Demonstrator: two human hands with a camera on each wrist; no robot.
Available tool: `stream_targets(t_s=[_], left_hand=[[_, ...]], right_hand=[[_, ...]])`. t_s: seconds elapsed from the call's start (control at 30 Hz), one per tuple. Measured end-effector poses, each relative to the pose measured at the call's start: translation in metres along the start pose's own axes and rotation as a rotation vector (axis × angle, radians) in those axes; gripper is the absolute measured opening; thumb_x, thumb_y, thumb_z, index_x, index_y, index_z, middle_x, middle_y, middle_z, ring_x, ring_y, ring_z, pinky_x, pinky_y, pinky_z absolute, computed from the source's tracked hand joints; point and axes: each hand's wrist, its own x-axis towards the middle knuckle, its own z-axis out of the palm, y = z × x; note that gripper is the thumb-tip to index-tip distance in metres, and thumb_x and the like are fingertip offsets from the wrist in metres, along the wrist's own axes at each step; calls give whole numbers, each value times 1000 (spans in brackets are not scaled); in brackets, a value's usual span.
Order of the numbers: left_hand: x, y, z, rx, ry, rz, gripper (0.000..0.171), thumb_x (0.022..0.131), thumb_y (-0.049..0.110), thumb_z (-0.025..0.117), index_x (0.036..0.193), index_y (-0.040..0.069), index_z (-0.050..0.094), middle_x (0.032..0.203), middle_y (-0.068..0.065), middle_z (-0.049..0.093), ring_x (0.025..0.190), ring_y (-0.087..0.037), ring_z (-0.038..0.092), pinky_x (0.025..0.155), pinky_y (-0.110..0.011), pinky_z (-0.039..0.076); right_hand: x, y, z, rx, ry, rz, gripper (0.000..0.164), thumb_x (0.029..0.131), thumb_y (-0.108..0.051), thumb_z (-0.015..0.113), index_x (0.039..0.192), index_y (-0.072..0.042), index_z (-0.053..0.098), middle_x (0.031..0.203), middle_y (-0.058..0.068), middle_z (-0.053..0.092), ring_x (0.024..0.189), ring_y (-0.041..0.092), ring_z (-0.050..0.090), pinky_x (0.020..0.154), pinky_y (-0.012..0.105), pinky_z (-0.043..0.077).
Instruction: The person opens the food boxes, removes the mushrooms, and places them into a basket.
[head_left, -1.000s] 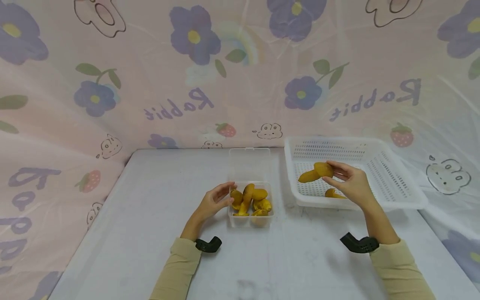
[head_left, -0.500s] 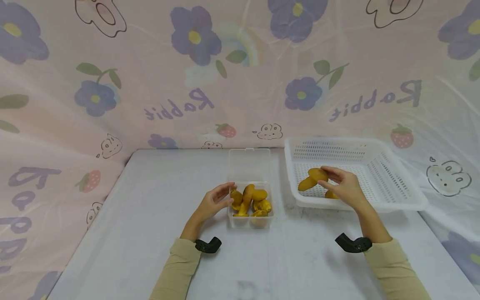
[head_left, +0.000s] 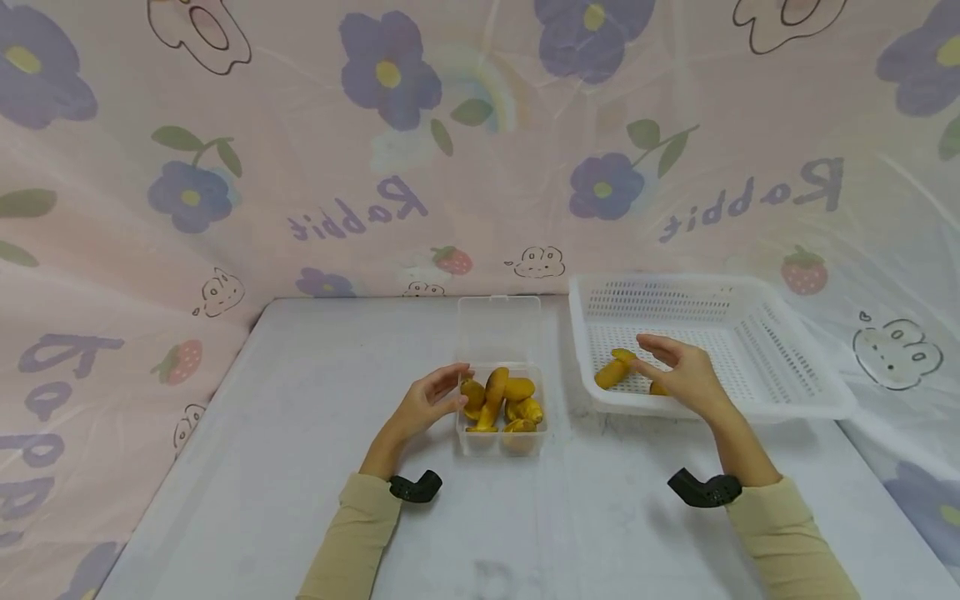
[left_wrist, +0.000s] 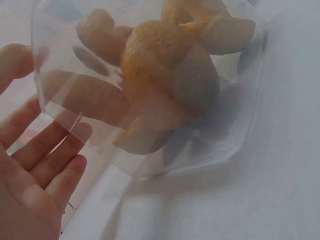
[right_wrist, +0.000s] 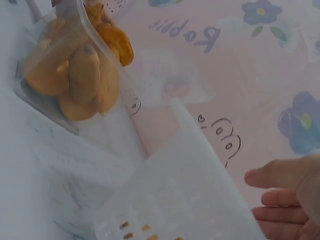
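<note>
In the head view, my left hand [head_left: 427,407] rests beside the clear plastic box [head_left: 463,446], its fingertips at the left wall. The left wrist view shows these fingers [left_wrist: 44,150] loosely extended along the box's side. Several yellow-brown mushrooms [head_left: 492,400] lie inside. My right hand [head_left: 684,375] hovers over the white basket [head_left: 795,404], thumb and fingers spread apart with nothing between them. Just left of its fingertips, a mushroom [head_left: 612,374] lies in the basket. Another mushroom [head_left: 657,389] is partly hidden under the hand.
The box's clear lid [head_left: 498,329] stands folded back behind it. Both containers sit on a white table [head_left: 337,358], the basket at the back right. A patterned curtain [head_left: 480,167] with flowers and rabbits rises behind the table's far edge.
My right hand has lowered a mushroom into the basket, moving slightly left, and let go of it. The left hand has stayed at the box.
</note>
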Motion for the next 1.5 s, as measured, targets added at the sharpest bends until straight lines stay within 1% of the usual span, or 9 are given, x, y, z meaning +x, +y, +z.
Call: stream_targets(t_s=[0.17,0.3,0.37,0.43,0.53,0.77,1.0,1.2,1.5], left_hand=[[0,3,-3,26,-15,-29,52,91,7,63,140,0,44,140,-22,52,136,-37,46,119,-47,32],[1,3,-3,34,-21,-49,53,91,8,64,140,3,45,141,-20,52,136,-36,45,120,-48,32],[2,2,-3,35,-19,-53,52,92,8,64,140,5,45,142,-19,52,137,-35,45,120,-47,32],[2,2,-3,32,-18,-50,52,92,8,63,141,5,45,142,-19,52,137,-34,45,120,-47,32],[2,0,-2,27,-19,-41,53,92,7,62,141,4,44,142,-20,51,138,-35,44,120,-47,31],[2,0,-1,18,-25,-30,53,93,4,60,142,1,42,142,-22,51,138,-36,43,120,-48,30],[3,-2,-1,20,-17,-12,55,93,7,62,142,-4,40,141,-22,52,138,-37,44,119,-48,31],[3,0,-2,30,-14,-8,54,92,7,62,141,-2,42,140,-21,53,137,-36,45,119,-48,32],[3,-1,-1,31,-14,-13,54,93,5,61,142,-3,41,141,-22,52,137,-37,45,120,-49,31]], right_hand=[[-2,-10,7,31,6,-47,49,92,-22,66,132,3,54,133,26,59,120,44,58,95,47,52],[-3,-19,17,64,29,-134,43,88,-11,70,126,3,59,125,25,64,107,4,68,87,16,57],[-5,-24,23,93,36,-174,42,85,-8,71,124,3,61,122,25,66,100,-16,59,83,2,51],[-6,-30,29,122,36,-208,40,84,-7,72,122,3,62,120,25,67,97,-26,51,82,-1,47],[-6,-40,39,137,31,-245,38,83,-7,73,120,1,64,116,23,69,97,-23,54,85,4,51],[-6,-58,60,187,-2,-323,38,82,-3,73,119,3,64,115,23,69,101,-9,62,90,40,58],[-2,-72,84,232,-41,-360,39,81,-1,73,119,5,63,116,24,69,106,35,67,92,42,57],[5,-80,105,249,-50,-392,40,80,-1,75,117,7,63,115,25,68,105,38,67,92,43,57],[14,-85,127,263,-74,-333,43,79,-5,77,118,5,62,119,24,66,108,41,65,94,49,56]])
